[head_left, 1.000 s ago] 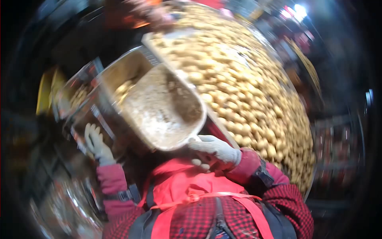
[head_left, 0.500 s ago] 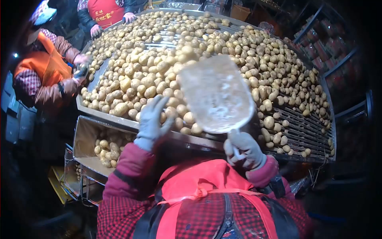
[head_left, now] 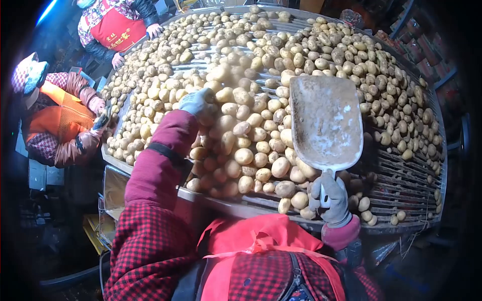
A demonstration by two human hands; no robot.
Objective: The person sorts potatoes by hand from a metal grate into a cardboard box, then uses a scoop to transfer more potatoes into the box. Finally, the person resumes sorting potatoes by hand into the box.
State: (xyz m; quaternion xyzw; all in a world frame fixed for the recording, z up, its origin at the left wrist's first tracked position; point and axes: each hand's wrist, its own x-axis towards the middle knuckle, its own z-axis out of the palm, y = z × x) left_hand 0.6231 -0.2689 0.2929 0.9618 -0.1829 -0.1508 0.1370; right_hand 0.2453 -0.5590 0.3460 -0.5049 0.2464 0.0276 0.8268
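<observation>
A slatted desk (head_left: 401,189) fills most of the view, its bars showing at the right front and in strips towards the back. Potatoes (head_left: 244,156) lie over much of it, close together in the middle and along the left. Beside the left edge is a person (head_left: 63,113) in an orange vest; farther back, another person (head_left: 118,32) in a red apron has both hands by the rim. A box (head_left: 115,188) sits below the desk's front left corner. The scoop (head_left: 326,123) is over the right half of the desk, its blade pointing away from the wearer, scuffed with pale marks. The gloved right hand (head_left: 331,200) grips its handle near the front edge. The left hand (head_left: 195,102), also gloved, reaches out among the potatoes; with the blur there, I cannot tell whether it has closed on one.
</observation>
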